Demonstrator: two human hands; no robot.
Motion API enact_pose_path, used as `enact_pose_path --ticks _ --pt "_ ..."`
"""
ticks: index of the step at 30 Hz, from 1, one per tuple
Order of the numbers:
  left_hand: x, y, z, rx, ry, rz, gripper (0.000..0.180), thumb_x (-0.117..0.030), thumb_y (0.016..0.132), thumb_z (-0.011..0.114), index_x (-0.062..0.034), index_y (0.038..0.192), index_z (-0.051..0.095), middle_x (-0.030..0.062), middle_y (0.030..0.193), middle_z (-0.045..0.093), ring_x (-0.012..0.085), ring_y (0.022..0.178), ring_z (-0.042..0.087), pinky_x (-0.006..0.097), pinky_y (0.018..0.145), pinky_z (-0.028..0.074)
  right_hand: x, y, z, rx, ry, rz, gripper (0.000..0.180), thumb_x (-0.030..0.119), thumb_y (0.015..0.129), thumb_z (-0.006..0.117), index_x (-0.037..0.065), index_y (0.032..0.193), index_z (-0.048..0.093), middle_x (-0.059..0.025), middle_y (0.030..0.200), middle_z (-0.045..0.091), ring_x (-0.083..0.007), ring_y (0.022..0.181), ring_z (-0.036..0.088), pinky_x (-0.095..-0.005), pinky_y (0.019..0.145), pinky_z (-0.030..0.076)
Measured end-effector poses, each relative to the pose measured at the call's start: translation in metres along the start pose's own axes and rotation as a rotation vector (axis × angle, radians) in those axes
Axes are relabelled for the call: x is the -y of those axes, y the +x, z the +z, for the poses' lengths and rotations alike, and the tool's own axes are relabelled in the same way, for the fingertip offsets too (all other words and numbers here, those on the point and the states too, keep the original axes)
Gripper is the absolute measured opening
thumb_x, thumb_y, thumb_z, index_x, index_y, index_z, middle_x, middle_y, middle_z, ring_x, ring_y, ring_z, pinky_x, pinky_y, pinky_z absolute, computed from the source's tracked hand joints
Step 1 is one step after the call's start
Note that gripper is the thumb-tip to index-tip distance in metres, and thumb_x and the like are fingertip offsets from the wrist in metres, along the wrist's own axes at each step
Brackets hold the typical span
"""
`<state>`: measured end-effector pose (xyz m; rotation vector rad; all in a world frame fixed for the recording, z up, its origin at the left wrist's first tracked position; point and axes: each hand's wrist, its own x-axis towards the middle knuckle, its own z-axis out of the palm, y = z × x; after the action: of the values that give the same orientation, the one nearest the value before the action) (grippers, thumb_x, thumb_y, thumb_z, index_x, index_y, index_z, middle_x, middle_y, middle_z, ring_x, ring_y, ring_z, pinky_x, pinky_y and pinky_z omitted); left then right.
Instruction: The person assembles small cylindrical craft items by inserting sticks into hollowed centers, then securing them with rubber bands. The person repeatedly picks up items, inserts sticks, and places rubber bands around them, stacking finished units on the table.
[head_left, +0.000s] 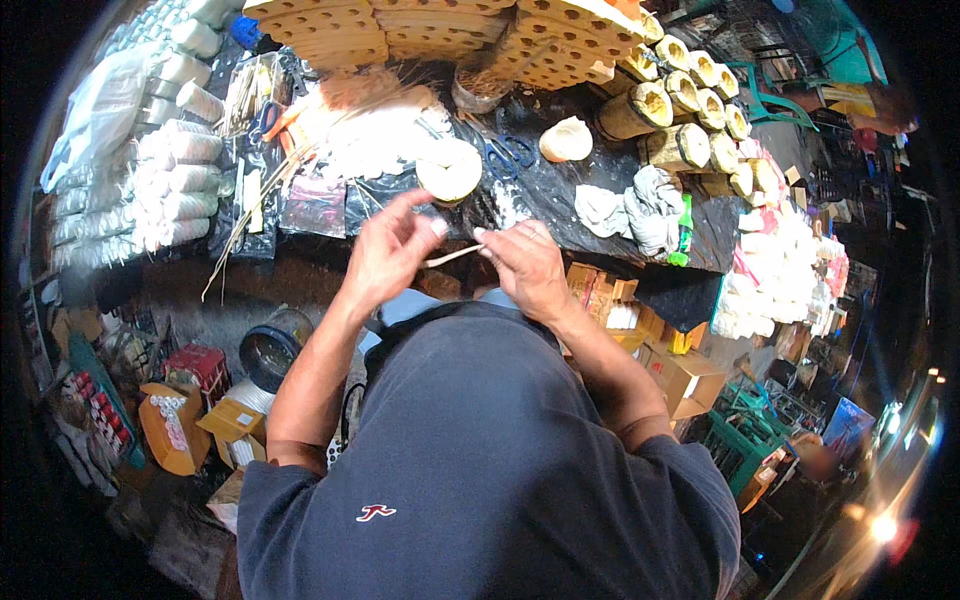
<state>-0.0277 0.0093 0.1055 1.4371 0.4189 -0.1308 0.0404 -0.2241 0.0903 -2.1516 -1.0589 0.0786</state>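
My right hand [527,262] pinches a thin pale strip [455,257], like a cord or paper twist, between thumb and fingers. The strip points left, and its other end lies close by the palm of my left hand [392,247]. My left hand's thumb and forefinger are apart; whether its lower fingers touch the strip is hard to tell. Just beyond both hands, a round cream-coloured cylinder [448,172] stands on the black-covered table [545,215]. Dark blue scissors [508,156] lie right of it, and a second pale cylinder [566,140] stands farther right.
Stacked hollow cylinders [680,148] fill the back right, near a grey cloth [652,200] and a green bottle [685,232]. Perforated tan blocks [430,35] line the back. White spools [190,178] pile up at left, beside long thin sticks [245,215]. Cardboard boxes [690,380] sit below right.
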Motion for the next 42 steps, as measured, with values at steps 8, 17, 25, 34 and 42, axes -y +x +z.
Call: enact_pose_path --ticks 8,17,25,34,42 --pt "0.09 0.091 0.028 -0.445 0.77 0.74 0.102 -0.034 0.071 0.099 -0.0062 0.153 0.045 0.029 0.146 0.051 0.048 0.134 0.055 0.05 0.103 0.055 -0.027 -0.026 0.017 -0.23 0.765 0.844 0.018 0.006 0.101 0.075 -0.003 0.117 0.07 -0.0089 0.096 0.075 -0.0124 0.074 0.07 -0.0258 0.07 0.057" --pt "0.083 0.09 0.002 -0.29 -0.818 -0.178 0.057 -0.038 0.102 0.07 -0.0024 0.144 0.058 0.0144 0.128 0.074 0.0288 0.111 0.076 0.043 0.097 0.063 0.007 -0.033 -0.069 -0.408 1.383 0.879 0.021 -0.001 0.101 0.068 -0.005 0.122 0.07 -0.0179 0.102 0.077 -0.0241 0.086 0.073 -0.0372 0.08 0.06" --pt "0.077 0.067 0.024 -0.184 -1.556 -0.574 0.057 -0.053 0.101 0.063 -0.0054 0.132 0.069 0.025 0.124 0.071 0.0478 0.115 0.069 0.046 0.075 0.07 0.058 -0.005 -0.127 -0.333 1.303 0.579 0.032 -0.004 0.093 0.076 -0.006 0.124 0.072 -0.0207 0.11 0.076 -0.0327 0.095 0.076 -0.0449 0.089 0.062" --pt "0.046 0.054 0.028 0.054 -1.47 -0.107 0.042 -0.05 0.106 0.056 -0.0167 0.127 0.071 0.0089 0.123 0.077 0.0323 0.112 0.074 0.063 0.105 0.056 0.082 0.036 -0.133 -0.353 0.188 -0.153 0.029 -0.003 0.081 0.086 0.003 0.108 0.077 -0.0135 0.098 0.076 -0.0268 0.088 0.075 -0.0396 0.081 0.061" --pt "0.051 0.042 0.037 -0.018 -1.429 -0.166 0.045 -0.044 0.107 0.057 -0.0096 0.133 0.069 0.012 0.126 0.076 0.033 0.117 0.072 0.055 0.101 0.06 0.073 0.066 -0.079 -0.181 0.041 -0.115 0.022 -0.004 0.081 0.087 0.004 0.099 0.078 -0.0105 0.089 0.074 -0.0273 0.077 0.071 -0.0367 0.068 0.058"
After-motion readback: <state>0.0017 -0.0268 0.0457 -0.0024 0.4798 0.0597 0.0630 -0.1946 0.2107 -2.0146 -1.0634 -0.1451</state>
